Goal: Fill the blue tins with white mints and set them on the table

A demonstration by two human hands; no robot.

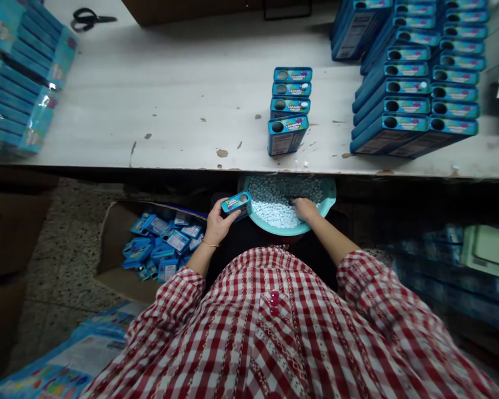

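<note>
My left hand (218,223) grips a small blue candy box (237,204) with a round hole in its top, at the left rim of a turquoise basin (331,194). Small white candies (274,213) fill much of the basin. Over these candies my right hand (306,209) reaches in from the right, its fingers curled. Something dark is at its fingertips, too small to make out. On the table edge above the basin stands a short row of upright candy boxes (288,136), some with a white candy on top.
Long rows of upright blue boxes (407,122) stand at the table's right. Wrapped packs (20,105) and black scissors (90,19) lie at the left. Below, a cardboard carton (112,244) holds many loose blue boxes (162,244). The white table (183,133) has a worn front edge.
</note>
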